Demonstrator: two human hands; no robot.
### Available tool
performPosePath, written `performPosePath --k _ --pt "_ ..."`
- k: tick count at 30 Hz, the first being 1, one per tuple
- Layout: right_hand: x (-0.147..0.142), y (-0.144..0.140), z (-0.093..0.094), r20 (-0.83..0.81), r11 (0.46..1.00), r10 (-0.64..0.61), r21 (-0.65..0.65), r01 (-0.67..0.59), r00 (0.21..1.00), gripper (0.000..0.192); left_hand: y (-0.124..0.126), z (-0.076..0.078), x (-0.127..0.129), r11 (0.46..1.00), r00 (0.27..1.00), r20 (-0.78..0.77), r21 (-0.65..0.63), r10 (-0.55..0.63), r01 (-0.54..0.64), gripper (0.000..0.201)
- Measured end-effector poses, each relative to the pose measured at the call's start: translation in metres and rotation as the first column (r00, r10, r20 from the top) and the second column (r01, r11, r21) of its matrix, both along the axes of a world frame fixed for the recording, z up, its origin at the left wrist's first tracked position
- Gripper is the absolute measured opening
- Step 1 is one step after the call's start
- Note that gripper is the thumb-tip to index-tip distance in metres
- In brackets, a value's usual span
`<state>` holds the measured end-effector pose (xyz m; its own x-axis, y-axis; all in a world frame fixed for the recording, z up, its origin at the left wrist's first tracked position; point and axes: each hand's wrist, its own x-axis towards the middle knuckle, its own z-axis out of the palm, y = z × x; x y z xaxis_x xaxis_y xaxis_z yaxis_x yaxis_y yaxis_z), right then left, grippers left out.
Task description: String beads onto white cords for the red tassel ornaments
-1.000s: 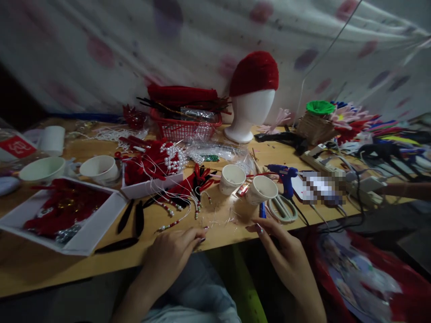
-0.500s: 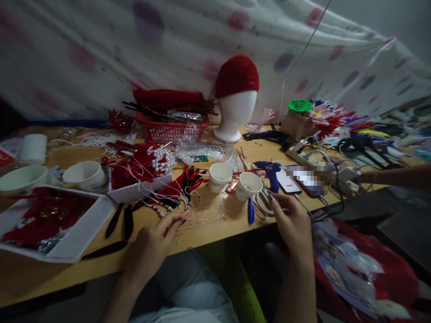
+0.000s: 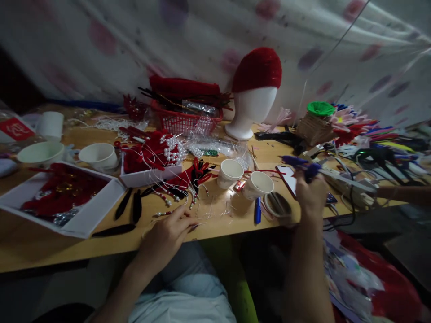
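My right hand (image 3: pixel 311 194) is lifted above the table's right part and grips the blue glue gun (image 3: pixel 301 164), whose nozzle points left. Below it lie a phone (image 3: pixel 290 178) and a pair of scissors (image 3: pixel 276 204). My left hand (image 3: pixel 167 234) rests at the front edge of the wooden table (image 3: pixel 215 222), fingers pressing on thin threads beside a red and black beaded ornament (image 3: pixel 188 181). Two paper cups (image 3: pixel 244 178) stand between my hands, and a blue pen (image 3: pixel 257 210) lies near the edge.
A white foam head with a red cap (image 3: pixel 253 94) and a red basket (image 3: pixel 186 119) stand at the back. White trays of red decorations (image 3: pixel 63 199) and bowls (image 3: pixel 97 155) fill the left. A power strip (image 3: pixel 346 181), cables and colourful pipe cleaners (image 3: pixel 353 123) crowd the right, where another person's arm (image 3: pixel 402 194) reaches in.
My right hand moved from the table edge to the right, took hold of the blue glue gun and lifted it off the table. My left hand stayed near the threads.
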<state>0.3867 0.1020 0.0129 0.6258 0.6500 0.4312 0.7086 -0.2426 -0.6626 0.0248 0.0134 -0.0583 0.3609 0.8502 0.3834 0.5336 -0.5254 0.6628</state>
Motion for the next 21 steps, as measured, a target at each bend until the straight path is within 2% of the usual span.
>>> performPosePath --k 3,5,6,8,10,12,14,16,18,21 --pt "-0.014 -0.034 0.025 -0.047 0.992 0.014 0.129 -0.008 0.999 0.039 -0.002 0.005 -0.007 0.999 0.998 -0.035 -0.015 -0.044 0.043 0.019" --pt "-0.029 -0.059 0.036 -0.141 0.976 0.097 0.207 -0.067 0.985 0.032 -0.004 0.007 -0.012 0.998 0.995 -0.083 0.011 -0.057 0.058 0.020" --pt "-0.038 -0.071 0.038 -0.133 0.970 0.111 0.229 -0.078 0.985 0.030 -0.005 0.007 -0.014 0.997 0.992 -0.106 0.029 -0.064 0.067 0.022" --pt "-0.058 -0.091 0.035 0.020 0.949 0.269 0.164 -0.268 0.963 0.031 -0.007 0.005 -0.017 0.995 0.990 -0.126 0.071 -0.059 0.068 0.025" --pt "-0.079 -0.105 0.026 0.142 0.861 0.500 0.027 -0.508 0.854 0.036 -0.009 0.001 -0.018 0.994 0.993 -0.107 0.088 -0.048 0.057 0.029" --pt "-0.096 -0.111 0.016 0.230 0.727 0.685 -0.152 -0.670 0.691 0.038 -0.011 -0.003 -0.019 0.996 0.996 -0.081 0.081 -0.033 0.040 0.031" --pt "-0.108 -0.110 0.010 0.290 0.585 0.808 -0.293 -0.756 0.512 0.036 -0.013 -0.005 -0.019 0.998 0.997 -0.072 0.048 -0.035 0.038 0.032" --pt "-0.113 -0.105 0.007 0.317 0.479 0.871 -0.379 -0.792 0.375 0.030 -0.013 -0.004 -0.019 0.999 0.997 -0.069 0.005 -0.037 0.038 0.034" --pt "-0.115 -0.099 0.008 0.311 0.428 0.896 -0.415 -0.803 0.317 0.027 -0.014 -0.003 -0.019 0.998 0.997 -0.063 -0.034 -0.048 0.046 0.035" --pt "-0.118 -0.093 0.011 0.295 0.395 0.911 -0.429 -0.812 0.288 0.024 -0.015 -0.002 -0.020 0.996 0.997 -0.054 -0.068 -0.059 0.055 0.035"
